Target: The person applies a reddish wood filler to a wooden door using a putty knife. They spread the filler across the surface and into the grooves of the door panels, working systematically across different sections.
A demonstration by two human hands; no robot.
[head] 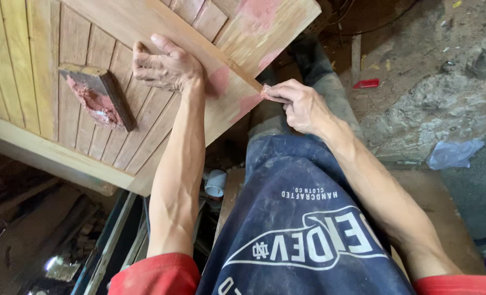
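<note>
Dark navy cloth (303, 218), dusty and printed with pale lettering, hangs closest to the lens, with red sleeves (158, 276) at the bottom corners and both bare forearms running up and away from it. Out at the end of them sits the wooden panel (144, 82), a pale, slatted door-like piece with grooved boards inside a flat frame, tilted across the upper left. Pinkish-red filler is smeared in patches along its frame near the right corner. The right hand (300, 104) is at the panel's lower edge, fingers pinched together on a small dab or scrap of that pink filler (266, 95), pressing it right against the edge of the wood; what exactly sits between the fingertips is too small to tell. The left hand (166, 65) lies on top of the panel, fingers curled and bunched, knuckles up, bearing down on the boards and holding nothing. Just left of it, resting on the slats, is a dark rectangular wooden block (98, 95) caked with a lumpy heap of the same reddish putty. Below the panel, a white plastic pipe end (217, 183) peeks out beside the left forearm. Off to the right, rough grey dirt floor (434, 104), a small red object (366, 83) and a crumpled pale blue plastic bag (453, 154).
</note>
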